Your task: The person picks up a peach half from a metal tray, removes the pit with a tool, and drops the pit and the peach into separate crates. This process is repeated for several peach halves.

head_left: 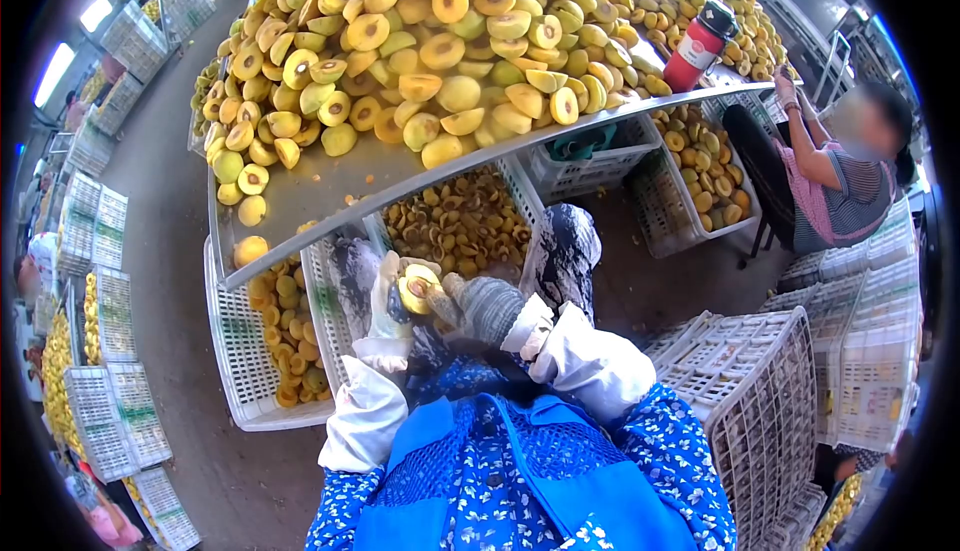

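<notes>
My left hand (388, 301), in a pale glove, is closed around a halved yellow peach (418, 289), its cut face turned up. My right hand (490, 309), in a grey knit glove, is curled with its fingertips against the peach's right side. Whatever those right fingers grip is too small or hidden to make out. Both hands are over my lap, in front of the metal table edge. Below and beyond them stands a crate (532, 201) of peach pieces. Halved peaches (440, 51) are heaped on the metal table (345, 173).
A white crate (232, 371) with peach halves stands at my left. Another peach-filled crate (655, 221) is under the table. At right are stacked crates (760, 371) and a seated person (840, 181). A red bottle (695, 51) stands on the table.
</notes>
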A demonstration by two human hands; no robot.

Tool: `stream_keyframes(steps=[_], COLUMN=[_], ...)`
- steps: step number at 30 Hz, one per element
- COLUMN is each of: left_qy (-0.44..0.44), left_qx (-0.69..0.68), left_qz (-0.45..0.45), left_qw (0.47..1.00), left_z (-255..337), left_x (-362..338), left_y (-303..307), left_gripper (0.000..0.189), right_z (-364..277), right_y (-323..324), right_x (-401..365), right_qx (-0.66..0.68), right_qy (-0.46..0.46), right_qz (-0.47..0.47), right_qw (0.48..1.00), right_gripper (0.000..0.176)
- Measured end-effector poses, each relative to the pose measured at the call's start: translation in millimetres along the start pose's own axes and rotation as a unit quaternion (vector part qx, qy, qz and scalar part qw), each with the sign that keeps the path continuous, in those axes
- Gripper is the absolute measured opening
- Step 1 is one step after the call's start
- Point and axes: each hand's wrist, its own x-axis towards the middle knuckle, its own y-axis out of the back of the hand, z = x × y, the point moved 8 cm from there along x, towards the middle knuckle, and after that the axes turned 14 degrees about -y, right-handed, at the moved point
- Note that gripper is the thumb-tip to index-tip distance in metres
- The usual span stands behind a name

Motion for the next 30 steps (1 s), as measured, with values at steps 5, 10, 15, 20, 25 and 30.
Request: stream_keyframes(steps=[5,10,15,20,25,30], left_qy=[0.095,0.072,0.065,-0.105,-0.119,0.202], left_qx=[-0.060,0.117,0.273,0.460,0.168,0.075], left_qz=[-0.004,-0.065,-0.146,-0.290,-0.315,-0.077], left_qw=[0.994,0.988,0.949,0.832,0.927,0.974], left_z=[-9,14,21,-23,34,-1], left_x=[-3,-16,-8,26,2,8], left_y=[-2,-5,-2,19,-18,-3], left_gripper=[0.053,0.036,0.043,0.027,0.053,0.032], right_z=[1,3,6,17,41,40], right_y=[-4,2,-6,-29,-83,-85], right_x=[2,-1,2,5,27,20], right_qx=[-0.030,-0.091,-0.079,0.063,0.396,0.480], right_qy=[0.012,0.034,-0.032,-0.014,-0.043,-0.126], right_qz=[-0.021,-0.090,-0.120,-0.017,-0.174,-0.234], right_qw=[0.999,0.991,0.989,0.998,0.901,0.836], right_gripper=[0.049,0.052,0.045,0.042,0.023,0.021])
